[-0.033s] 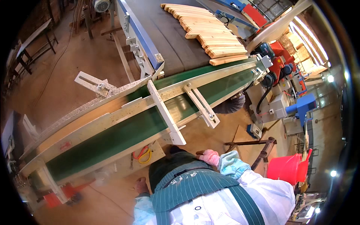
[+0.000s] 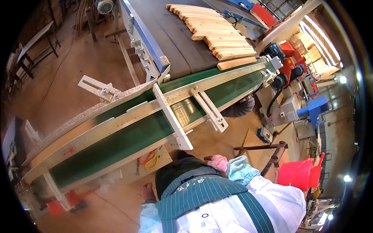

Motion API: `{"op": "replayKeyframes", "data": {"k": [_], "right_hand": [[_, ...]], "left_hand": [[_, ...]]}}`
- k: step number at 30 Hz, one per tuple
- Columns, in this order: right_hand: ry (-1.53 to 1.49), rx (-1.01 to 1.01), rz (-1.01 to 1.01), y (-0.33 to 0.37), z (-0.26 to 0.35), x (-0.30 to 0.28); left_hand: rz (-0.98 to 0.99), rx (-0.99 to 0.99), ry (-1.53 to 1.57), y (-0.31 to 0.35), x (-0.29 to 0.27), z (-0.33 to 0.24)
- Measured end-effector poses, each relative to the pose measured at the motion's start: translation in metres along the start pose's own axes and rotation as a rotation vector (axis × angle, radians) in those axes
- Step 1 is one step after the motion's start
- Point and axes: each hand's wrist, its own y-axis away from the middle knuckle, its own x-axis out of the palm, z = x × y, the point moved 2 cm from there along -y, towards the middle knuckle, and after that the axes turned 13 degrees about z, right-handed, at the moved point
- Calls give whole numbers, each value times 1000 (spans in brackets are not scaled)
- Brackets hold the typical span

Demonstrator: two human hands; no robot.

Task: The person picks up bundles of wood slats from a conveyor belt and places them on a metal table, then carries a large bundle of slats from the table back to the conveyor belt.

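my hands hung apart, off the green belt [image 2: 116,148]: left hand [image 2: 147,192] low on its near side, right hand [image 2: 217,162], gloved, by my apron [image 2: 202,197]; could not tell how far either's fingers were closed. a tan plank [image 2: 64,140] lay along the belt's far lane; stacked wooden strips [image 2: 217,33] lay beyond the belt, a single strip [image 2: 237,63] at its far edge. step, as judged: standing by; handling the plank would call for reaching across the belt's guide rail [image 2: 178,94].
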Motion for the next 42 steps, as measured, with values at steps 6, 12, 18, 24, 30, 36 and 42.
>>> {"op": "replayKeyframes", "data": {"k": [6,12,18,24,30,36,42], "right_hand": [[-118,13,20,0,1,6],[-100,48,0,18,36,-3],[-36,-70,-101,-63,-41,27],[-54,-214,55,-86,-33,-9],[-553,-270,208,-169,-144,-39],[-475,-270,-3,-153,-233,-72],[-579,-205,-94,-120,-290,-95]], "left_hand": [[50,-27,226,-53,20,52],[242,-265,117,-14,-22,-9],[96,-171,174,31,-73,-82],[-81,-401,255,61,-37,-83],[-68,-535,174,71,32,-83],[69,-344,71,78,67,-163],[201,-98,-253,79,112,-284]]}}
